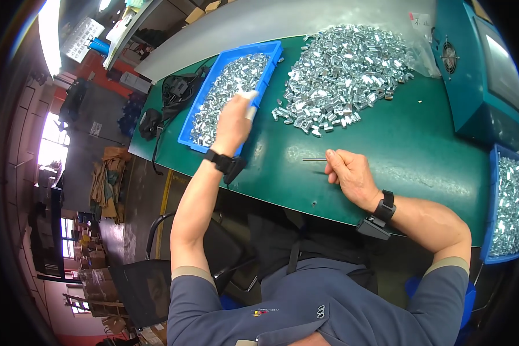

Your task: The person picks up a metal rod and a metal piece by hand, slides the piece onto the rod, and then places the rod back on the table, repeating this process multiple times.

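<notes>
Over the near right part of a blue tray (193, 121) full of small shiny metal pieces, my left hand (234, 118) is closed, with pale coverings on its fingertips. Whatever it may hold is hidden by the fingers and the glare. My right hand (352, 174) is closed around a thin metal rod (313, 160), which sticks out leftward above the green tabletop. Beyond both hands lies a wide heap of loose metal pieces (343, 75), short and block-like.
A teal machine (464, 98) with a screen stands at the right. Below it is another blue tray (493, 202) of metal pieces. A clear plastic bag (424, 55) lies by the heap. Black straps and cables (176, 92) lie left of the first tray. A black chair (138, 288) is behind me.
</notes>
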